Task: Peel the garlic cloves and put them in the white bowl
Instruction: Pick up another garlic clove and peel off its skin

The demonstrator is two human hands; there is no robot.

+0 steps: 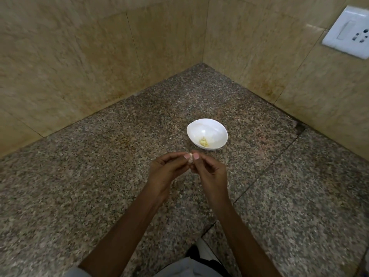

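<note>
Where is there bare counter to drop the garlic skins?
Bare granite counter runs left of the white bowl up to the left wall, and right of it toward the right wall. It is crowded just in front of the bowl, where the left hand and right hand pinch the garlic.
</note>
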